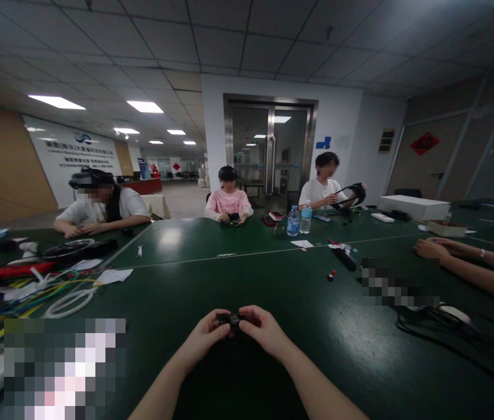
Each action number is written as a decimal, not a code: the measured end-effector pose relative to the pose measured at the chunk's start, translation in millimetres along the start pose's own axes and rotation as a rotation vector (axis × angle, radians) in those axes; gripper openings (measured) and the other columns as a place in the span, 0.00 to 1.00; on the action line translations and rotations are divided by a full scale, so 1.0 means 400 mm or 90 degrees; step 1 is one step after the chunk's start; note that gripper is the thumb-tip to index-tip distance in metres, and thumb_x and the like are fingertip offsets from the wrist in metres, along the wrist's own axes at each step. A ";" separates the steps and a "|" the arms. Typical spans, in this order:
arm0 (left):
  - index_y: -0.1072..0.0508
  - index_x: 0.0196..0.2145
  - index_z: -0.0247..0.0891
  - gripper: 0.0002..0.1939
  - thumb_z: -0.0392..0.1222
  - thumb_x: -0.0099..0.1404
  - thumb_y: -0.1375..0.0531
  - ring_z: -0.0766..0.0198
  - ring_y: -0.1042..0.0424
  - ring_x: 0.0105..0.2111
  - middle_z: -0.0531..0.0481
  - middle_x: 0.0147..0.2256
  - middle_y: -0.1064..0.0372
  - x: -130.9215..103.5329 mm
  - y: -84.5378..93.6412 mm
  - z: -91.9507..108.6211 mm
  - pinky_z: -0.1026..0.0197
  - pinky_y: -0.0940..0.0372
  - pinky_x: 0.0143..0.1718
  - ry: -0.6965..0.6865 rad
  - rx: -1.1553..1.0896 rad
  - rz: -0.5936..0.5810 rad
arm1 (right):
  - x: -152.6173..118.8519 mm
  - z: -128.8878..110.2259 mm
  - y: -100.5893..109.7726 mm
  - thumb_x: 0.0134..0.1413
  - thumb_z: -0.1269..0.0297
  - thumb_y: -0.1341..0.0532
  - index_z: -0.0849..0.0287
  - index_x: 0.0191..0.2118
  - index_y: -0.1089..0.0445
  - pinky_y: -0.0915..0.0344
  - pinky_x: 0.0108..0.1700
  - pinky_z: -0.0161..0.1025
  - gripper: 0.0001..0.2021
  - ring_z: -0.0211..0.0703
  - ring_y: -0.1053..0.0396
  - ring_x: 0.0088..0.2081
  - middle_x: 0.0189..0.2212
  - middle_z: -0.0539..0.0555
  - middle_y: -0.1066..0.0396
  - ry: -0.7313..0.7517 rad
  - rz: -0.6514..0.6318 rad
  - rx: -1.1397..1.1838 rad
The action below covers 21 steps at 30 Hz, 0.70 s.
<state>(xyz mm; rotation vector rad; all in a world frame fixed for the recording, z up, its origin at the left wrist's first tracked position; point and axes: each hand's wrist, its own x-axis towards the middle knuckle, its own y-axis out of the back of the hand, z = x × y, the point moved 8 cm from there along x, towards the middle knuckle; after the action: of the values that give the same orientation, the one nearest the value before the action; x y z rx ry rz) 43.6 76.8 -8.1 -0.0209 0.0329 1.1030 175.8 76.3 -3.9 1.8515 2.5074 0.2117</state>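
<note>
Both of my hands meet in front of me, just over the dark green table (177, 286). Between them is a small black object (231, 319) with a lighter spot near its middle; its kind is too small to make out. Fingers and thumb of my left hand (209, 332) pinch its left end. On the opposite end, my right hand (260, 328) grips with thumb and fingertips. Part of the object is hidden behind the fingers.
Cables (69, 301) and papers lie left. Two water bottles (293, 221) stand farther back. Black cords (439, 341) run at the right, near a co-worker's hands (433, 248). Three people sit across the table, and a white box (415, 207) lies at the far right.
</note>
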 end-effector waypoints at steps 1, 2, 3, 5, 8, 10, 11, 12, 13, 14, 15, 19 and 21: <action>0.35 0.42 0.38 0.17 0.45 0.55 0.41 0.60 0.31 0.37 0.49 0.35 0.30 -0.001 0.000 0.000 0.57 0.41 0.41 0.000 0.000 0.001 | -0.002 -0.002 -0.001 0.45 0.60 0.38 0.57 0.44 0.35 0.38 0.47 0.42 0.17 0.45 0.33 0.44 0.41 0.53 0.31 0.000 -0.002 0.001; 0.35 0.42 0.38 0.17 0.45 0.55 0.41 0.60 0.31 0.37 0.49 0.35 0.31 -0.001 0.000 0.000 0.57 0.41 0.41 0.000 0.001 0.003 | -0.003 -0.005 -0.001 0.45 0.60 0.38 0.57 0.44 0.35 0.38 0.47 0.42 0.17 0.45 0.33 0.44 0.41 0.53 0.31 0.000 -0.005 0.002; 0.35 0.42 0.38 0.17 0.45 0.55 0.41 0.60 0.31 0.37 0.49 0.35 0.31 -0.001 0.000 0.001 0.57 0.41 0.41 -0.001 0.001 0.003 | -0.005 -0.008 -0.002 0.45 0.59 0.38 0.57 0.44 0.35 0.38 0.47 0.42 0.17 0.45 0.33 0.44 0.41 0.53 0.32 -0.002 -0.006 0.001; 0.34 0.42 0.38 0.17 0.45 0.55 0.41 0.60 0.31 0.37 0.49 0.34 0.31 -0.002 0.000 0.001 0.57 0.41 0.41 -0.003 0.000 0.003 | -0.009 -0.014 -0.002 0.45 0.59 0.38 0.57 0.44 0.35 0.38 0.47 0.42 0.17 0.45 0.34 0.44 0.41 0.53 0.32 -0.009 -0.004 -0.003; 0.34 0.42 0.38 0.17 0.45 0.55 0.41 0.60 0.32 0.37 0.49 0.34 0.31 -0.001 -0.001 0.000 0.56 0.41 0.42 -0.003 -0.004 0.000 | -0.013 -0.016 -0.002 0.45 0.59 0.39 0.56 0.44 0.35 0.38 0.47 0.42 0.17 0.45 0.34 0.44 0.41 0.53 0.32 -0.024 -0.004 -0.009; 0.34 0.42 0.38 0.17 0.45 0.55 0.41 0.60 0.31 0.37 0.49 0.35 0.31 0.000 -0.001 -0.002 0.56 0.41 0.42 0.001 -0.004 -0.003 | -0.012 -0.016 -0.002 0.45 0.59 0.39 0.57 0.44 0.35 0.38 0.47 0.42 0.17 0.45 0.34 0.44 0.41 0.53 0.32 -0.023 -0.004 -0.009; 0.34 0.42 0.38 0.17 0.45 0.55 0.41 0.60 0.31 0.37 0.49 0.35 0.31 0.000 0.000 -0.003 0.57 0.41 0.41 0.003 -0.005 -0.003 | -0.011 -0.015 -0.002 0.45 0.59 0.39 0.57 0.44 0.35 0.38 0.47 0.42 0.17 0.45 0.34 0.44 0.41 0.53 0.32 -0.019 -0.003 -0.011; 0.34 0.42 0.38 0.17 0.45 0.55 0.41 0.60 0.31 0.37 0.49 0.35 0.31 0.001 0.000 -0.003 0.57 0.41 0.41 0.002 -0.007 -0.002 | -0.010 -0.014 -0.001 0.45 0.59 0.39 0.57 0.44 0.35 0.38 0.46 0.42 0.17 0.45 0.34 0.44 0.41 0.53 0.32 -0.016 -0.002 -0.014; 0.35 0.42 0.38 0.17 0.45 0.55 0.41 0.61 0.31 0.37 0.49 0.35 0.31 0.001 0.001 -0.003 0.57 0.41 0.41 0.001 -0.009 0.000 | -0.010 -0.012 0.000 0.45 0.59 0.39 0.56 0.44 0.35 0.38 0.46 0.42 0.17 0.45 0.34 0.44 0.41 0.53 0.32 -0.014 -0.002 -0.017; 0.35 0.42 0.38 0.17 0.45 0.55 0.40 0.61 0.31 0.36 0.49 0.35 0.31 0.002 0.001 -0.002 0.58 0.41 0.41 0.000 -0.009 0.001 | -0.009 -0.011 0.000 0.46 0.59 0.39 0.56 0.44 0.35 0.38 0.46 0.42 0.17 0.45 0.34 0.44 0.41 0.53 0.32 -0.014 -0.002 -0.021; 0.35 0.42 0.38 0.17 0.45 0.55 0.40 0.61 0.31 0.36 0.49 0.34 0.31 0.002 0.001 -0.002 0.58 0.41 0.41 0.001 -0.008 0.001 | -0.009 -0.009 0.001 0.46 0.59 0.39 0.56 0.44 0.35 0.37 0.46 0.42 0.17 0.45 0.34 0.44 0.41 0.52 0.32 -0.016 0.000 -0.025; 0.35 0.42 0.38 0.17 0.45 0.55 0.41 0.61 0.31 0.37 0.49 0.34 0.31 0.001 0.001 -0.003 0.58 0.41 0.41 0.002 -0.002 0.000 | -0.009 -0.011 0.002 0.45 0.58 0.39 0.56 0.44 0.34 0.37 0.46 0.43 0.18 0.46 0.34 0.44 0.41 0.53 0.32 -0.012 0.002 -0.027; 0.35 0.42 0.38 0.17 0.44 0.55 0.41 0.61 0.31 0.37 0.49 0.34 0.31 0.002 0.002 -0.002 0.57 0.41 0.41 -0.002 -0.004 0.005 | -0.007 -0.011 0.001 0.45 0.59 0.38 0.57 0.43 0.34 0.38 0.47 0.44 0.18 0.46 0.34 0.44 0.41 0.53 0.31 -0.003 0.003 -0.019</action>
<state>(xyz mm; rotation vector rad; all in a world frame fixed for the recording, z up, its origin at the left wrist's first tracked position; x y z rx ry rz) 43.2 77.7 -9.1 -0.0248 0.0272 1.1106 176.6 73.4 0.4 1.8460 2.4823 0.2422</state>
